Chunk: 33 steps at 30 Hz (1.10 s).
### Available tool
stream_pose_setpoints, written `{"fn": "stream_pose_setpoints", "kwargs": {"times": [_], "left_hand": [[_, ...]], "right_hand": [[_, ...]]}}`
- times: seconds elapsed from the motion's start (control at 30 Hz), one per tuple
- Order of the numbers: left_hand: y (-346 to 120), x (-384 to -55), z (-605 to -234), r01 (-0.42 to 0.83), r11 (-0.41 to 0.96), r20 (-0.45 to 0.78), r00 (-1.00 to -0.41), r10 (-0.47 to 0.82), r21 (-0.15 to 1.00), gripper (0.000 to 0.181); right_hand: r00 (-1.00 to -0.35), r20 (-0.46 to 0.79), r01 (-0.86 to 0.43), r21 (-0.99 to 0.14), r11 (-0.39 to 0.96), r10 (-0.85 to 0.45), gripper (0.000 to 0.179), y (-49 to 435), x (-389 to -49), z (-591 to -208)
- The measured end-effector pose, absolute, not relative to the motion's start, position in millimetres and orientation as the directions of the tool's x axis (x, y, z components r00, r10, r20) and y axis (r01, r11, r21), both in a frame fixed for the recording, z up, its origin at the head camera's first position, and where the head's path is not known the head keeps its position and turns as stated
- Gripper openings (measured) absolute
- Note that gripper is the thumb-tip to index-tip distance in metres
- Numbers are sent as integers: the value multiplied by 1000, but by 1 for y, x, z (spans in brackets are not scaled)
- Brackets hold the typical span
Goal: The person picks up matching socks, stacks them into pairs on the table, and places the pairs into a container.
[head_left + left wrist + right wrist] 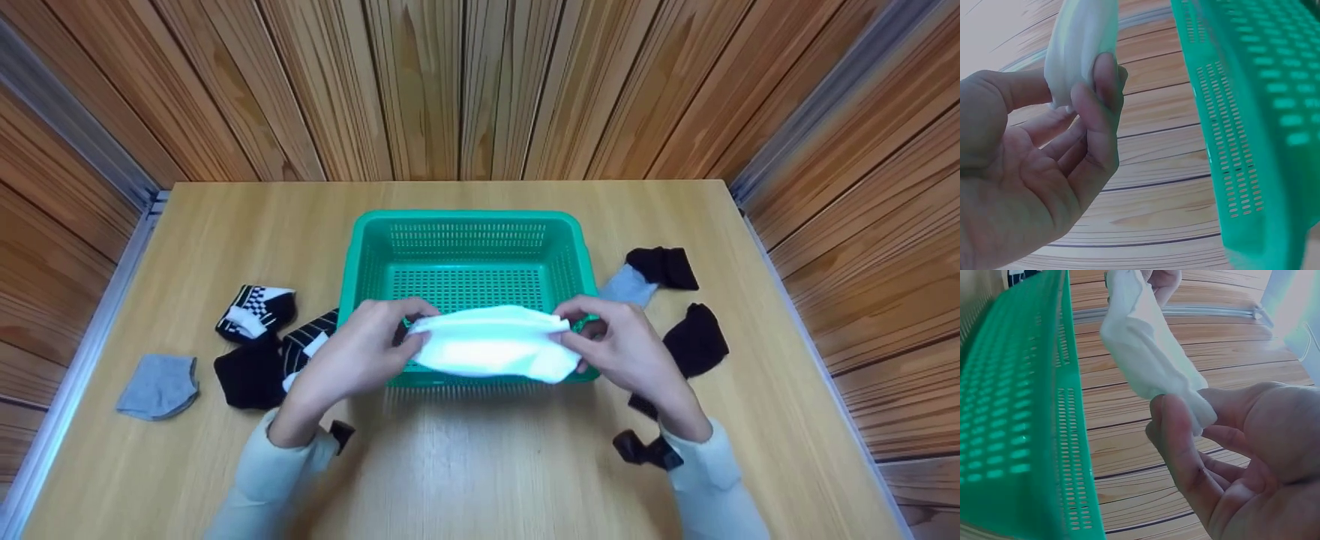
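A white sock is stretched sideways between both hands, over the near rim of a green plastic basket. My left hand pinches its left end between thumb and fingers. At the opposite end my right hand pinches the cloth in the same manner. From the left wrist, the white sock hangs in folds from the thumb and fingertips. The right wrist view shows the sock running slantwise, with the left hand's fingers at its far end. Inside the basket, the slotted floor shows.
Left of the basket lie a grey sock, a black sock, a checkered black-and-white sock and a striped sock. On the right are a grey-and-black sock and a black sock. Wood-panelled walls enclose the table.
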<state>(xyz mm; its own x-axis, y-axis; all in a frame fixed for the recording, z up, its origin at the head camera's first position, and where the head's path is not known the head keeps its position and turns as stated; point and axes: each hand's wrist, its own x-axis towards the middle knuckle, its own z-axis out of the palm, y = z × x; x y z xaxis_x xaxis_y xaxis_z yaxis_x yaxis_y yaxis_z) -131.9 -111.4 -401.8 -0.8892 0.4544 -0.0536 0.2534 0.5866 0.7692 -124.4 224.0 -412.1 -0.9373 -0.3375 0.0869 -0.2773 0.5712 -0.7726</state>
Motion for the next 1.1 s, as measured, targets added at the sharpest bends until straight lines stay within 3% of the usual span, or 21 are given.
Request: {"fn": "stream_pose_setpoints", "kwargs": {"times": [0.17, 0.4, 0.7, 0.97, 1.1], "left_hand": [[-114, -145, -390, 312, 597, -49, -859, 509, 739, 27], [-115, -169, -379, 351, 660, -133, -813, 567, 665, 30], [-120, -199, -388, 334, 651, -161, -799, 579, 682, 21], [-121, -228, -393, 375, 684, -241, -741, 627, 626, 18], [-118, -236, -397, 355, 720, -287, -743, 604, 596, 13]], "right_hand": [[-926, 46, -280, -751, 597, -376, 18, 221, -142, -400], [-907, -69, -230, -746, 625, -416, 22, 216, -167, -390], [-887, -100, -225, -759, 611, -451, 22, 214, -198, -398], [-847, -197, -175, -773, 610, -493, 26, 211, -227, -407], [-835, -267, -131, -751, 647, -480, 27, 204, -241, -412]]}}
